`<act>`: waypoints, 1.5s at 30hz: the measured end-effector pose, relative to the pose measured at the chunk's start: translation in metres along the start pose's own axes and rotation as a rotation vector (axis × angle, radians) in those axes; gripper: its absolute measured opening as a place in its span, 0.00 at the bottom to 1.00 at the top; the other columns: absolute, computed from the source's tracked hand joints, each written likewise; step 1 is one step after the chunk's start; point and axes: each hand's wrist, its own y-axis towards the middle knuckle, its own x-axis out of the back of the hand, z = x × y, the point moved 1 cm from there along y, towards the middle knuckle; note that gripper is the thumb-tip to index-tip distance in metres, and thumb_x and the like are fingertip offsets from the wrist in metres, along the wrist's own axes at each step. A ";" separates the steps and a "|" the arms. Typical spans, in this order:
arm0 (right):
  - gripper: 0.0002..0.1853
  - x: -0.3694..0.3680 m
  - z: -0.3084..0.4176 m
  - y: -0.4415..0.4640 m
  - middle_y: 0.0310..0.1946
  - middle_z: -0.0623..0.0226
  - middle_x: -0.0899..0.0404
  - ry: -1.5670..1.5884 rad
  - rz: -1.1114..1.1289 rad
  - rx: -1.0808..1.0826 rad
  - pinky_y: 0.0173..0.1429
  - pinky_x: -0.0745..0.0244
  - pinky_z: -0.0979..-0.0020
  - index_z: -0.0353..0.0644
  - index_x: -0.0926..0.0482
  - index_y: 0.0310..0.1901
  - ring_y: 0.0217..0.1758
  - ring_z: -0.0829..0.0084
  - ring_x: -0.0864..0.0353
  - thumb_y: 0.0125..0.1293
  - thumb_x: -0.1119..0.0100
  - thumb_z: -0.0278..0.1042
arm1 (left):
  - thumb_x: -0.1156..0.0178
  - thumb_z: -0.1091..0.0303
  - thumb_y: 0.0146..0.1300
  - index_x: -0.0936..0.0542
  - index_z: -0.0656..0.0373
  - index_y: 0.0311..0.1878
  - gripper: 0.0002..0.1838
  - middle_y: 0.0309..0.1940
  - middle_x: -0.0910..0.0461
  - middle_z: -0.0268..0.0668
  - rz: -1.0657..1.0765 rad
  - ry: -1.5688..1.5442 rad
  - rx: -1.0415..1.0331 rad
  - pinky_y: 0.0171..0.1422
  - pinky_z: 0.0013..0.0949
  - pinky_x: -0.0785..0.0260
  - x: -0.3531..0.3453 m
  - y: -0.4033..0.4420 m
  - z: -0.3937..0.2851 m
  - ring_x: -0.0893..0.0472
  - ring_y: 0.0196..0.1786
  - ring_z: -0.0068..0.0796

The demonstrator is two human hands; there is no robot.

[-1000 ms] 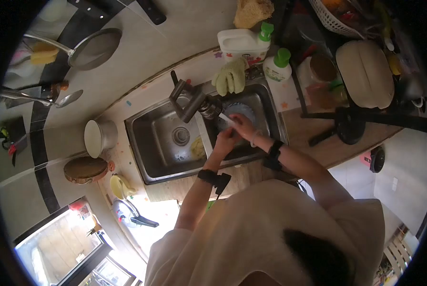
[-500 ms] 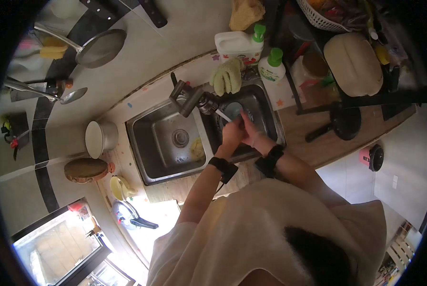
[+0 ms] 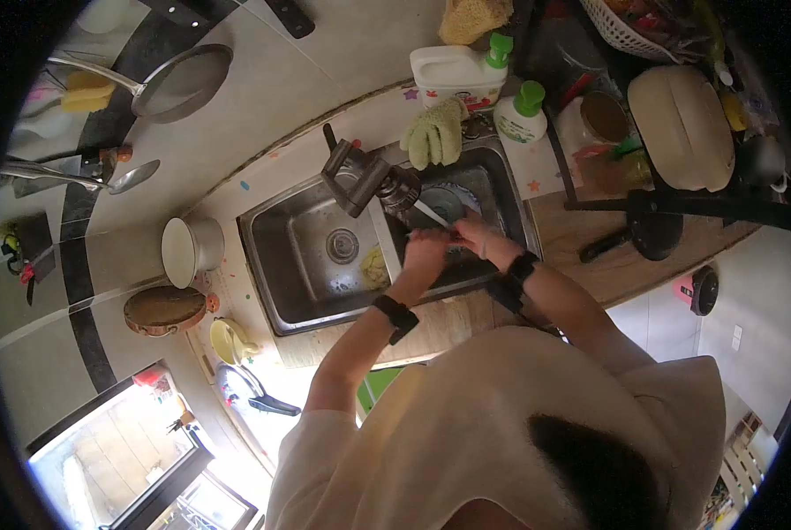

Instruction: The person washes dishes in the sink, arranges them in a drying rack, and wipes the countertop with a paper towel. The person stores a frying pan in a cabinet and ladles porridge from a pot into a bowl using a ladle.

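When viewed from above, shows a bare left hand (image 3: 425,253) close against a bare right hand (image 3: 484,240), both bent inward over the right-hand basin (image 3: 500,168) of a double sink. Cannot tell from the hidden fingertips whether pinching anything or pressing together. Just beyond, toward 11 o'clock, shows a straight white streak, probably water (image 3: 433,214), slanting from the dark tap (image 3: 400,190) to the fingers. At 12 o'clock, in the same basin, holds a round bluish dish (image 3: 459,200), partly hidden. Probably stiff, fairly light, slick when wet and maybe breakable; best taken by opposite sides of the rim, with a thumb over the edge. Farther out, at 8 o'clock, has a crumpled yellow item (image 3: 374,268) in the other basin; at 12, a pale green glove (image 3: 433,137); at 1, a green-topped pump bottle (image 3: 521,124); at 3, on the tabletop (image 3: 565,243), a black pan (image 3: 656,231).
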 end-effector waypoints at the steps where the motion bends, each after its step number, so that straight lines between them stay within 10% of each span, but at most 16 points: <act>1: 0.24 0.011 0.001 -0.004 0.35 0.59 0.28 0.037 -0.038 0.045 0.33 0.22 0.65 0.41 0.41 0.55 0.31 0.67 0.23 0.55 0.54 0.17 | 0.45 0.74 0.46 0.24 0.57 0.34 0.09 0.28 0.24 0.42 -0.002 -0.046 -0.028 0.43 0.40 0.32 -0.003 0.002 -0.003 0.23 0.37 0.42; 8: 0.34 0.044 0.006 -0.022 0.54 0.58 0.35 0.231 0.222 -0.258 0.52 0.27 0.62 0.45 0.49 0.65 0.58 0.58 0.34 0.59 0.44 0.40 | 0.43 0.66 0.51 0.25 0.62 0.36 0.11 0.33 0.21 0.42 0.085 -0.674 0.368 0.40 0.41 0.32 -0.028 -0.003 0.000 0.23 0.38 0.48; 11: 0.28 0.072 -0.021 0.025 0.56 0.62 0.38 -0.190 -0.223 -0.226 0.47 0.24 0.57 0.46 0.39 0.59 0.60 0.62 0.38 0.60 0.47 0.47 | 0.41 0.65 0.52 0.25 0.66 0.37 0.14 0.34 0.21 0.42 0.002 -0.928 0.631 0.40 0.36 0.32 -0.049 0.002 0.013 0.22 0.37 0.41; 16: 0.21 0.117 -0.102 0.124 0.50 0.62 0.31 -0.163 -0.203 -0.376 0.43 0.21 0.63 0.41 0.32 0.52 0.49 0.65 0.28 0.60 0.45 0.40 | 0.39 0.61 0.54 0.29 0.68 0.50 0.24 0.39 0.23 0.39 -0.093 -1.284 1.019 0.45 0.31 0.35 -0.043 -0.010 0.018 0.25 0.42 0.29; 18: 0.16 0.097 -0.102 0.110 0.47 0.61 0.29 0.187 -0.319 -0.289 0.41 0.20 0.66 0.40 0.29 0.48 0.45 0.67 0.26 0.60 0.45 0.36 | 0.39 0.63 0.54 0.30 0.68 0.51 0.24 0.41 0.25 0.40 -0.082 -1.363 1.027 0.47 0.30 0.36 -0.031 -0.015 0.024 0.26 0.43 0.30; 23: 0.12 0.086 -0.074 0.090 0.41 0.58 0.26 -0.118 -0.260 -0.178 0.36 0.20 0.67 0.35 0.27 0.42 0.39 0.64 0.22 0.61 0.47 0.33 | 0.43 0.72 0.54 0.25 0.61 0.45 0.14 0.37 0.25 0.35 -0.420 -1.526 0.866 0.46 0.28 0.37 -0.027 -0.023 0.028 0.27 0.41 0.26; 32: 0.11 0.090 -0.006 0.066 0.32 0.48 0.22 -1.019 -0.096 -0.076 0.34 0.22 0.65 0.29 0.24 0.35 0.35 0.58 0.19 0.60 0.49 0.30 | 0.48 0.80 0.52 0.22 0.55 0.43 0.15 0.41 0.24 0.34 -0.041 -1.513 0.890 0.45 0.28 0.35 -0.024 -0.031 0.033 0.27 0.41 0.25; 36: 0.12 0.059 0.033 0.002 0.32 0.45 0.23 -1.500 -0.208 0.203 0.42 0.25 0.62 0.28 0.24 0.33 0.39 0.52 0.22 0.56 0.46 0.31 | 0.46 0.71 0.55 0.21 0.58 0.41 0.11 0.38 0.23 0.34 -0.248 -1.492 0.614 0.44 0.30 0.35 -0.041 -0.024 0.021 0.27 0.39 0.25; 45: 0.29 -0.004 0.031 -0.072 0.31 0.42 0.23 -1.620 -0.208 0.531 0.37 0.23 0.62 0.23 0.43 0.55 0.38 0.55 0.21 0.54 0.44 0.27 | 0.42 0.54 0.57 0.23 0.66 0.35 0.20 0.22 0.28 0.35 -0.301 -1.385 1.062 0.28 0.35 0.40 -0.021 0.023 -0.014 0.31 0.24 0.26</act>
